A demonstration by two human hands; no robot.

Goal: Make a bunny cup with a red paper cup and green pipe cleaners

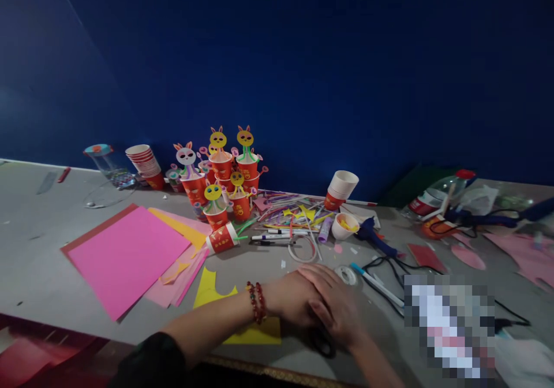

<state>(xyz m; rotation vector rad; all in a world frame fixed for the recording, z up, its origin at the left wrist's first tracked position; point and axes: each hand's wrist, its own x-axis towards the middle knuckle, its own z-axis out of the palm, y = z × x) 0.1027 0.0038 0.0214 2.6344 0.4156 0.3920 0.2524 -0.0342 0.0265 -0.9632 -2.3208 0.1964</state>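
My left hand (288,300), with red bead bracelets at the wrist, rests over the table near its front edge. My right hand (341,307) lies across it, fingers stretched over its back. The left fingers are mostly hidden. Below the hands, a black loop (324,344), perhaps a scissors handle, shows in part; I cannot tell whether either hand touches it. Cut yellow paper (255,331) lies under my left forearm. Just beyond the hands are a roll of clear tape (346,275) and a blue-capped marker (376,284).
Red paper cups with rabbit-faced figures (214,194) stand by the blue partition (277,76). Pink paper (130,255) lies left. Pipe cleaners (281,212) are heaped mid-table. A blue glue gun (374,238), its black cable and a bottle (437,194) are right.
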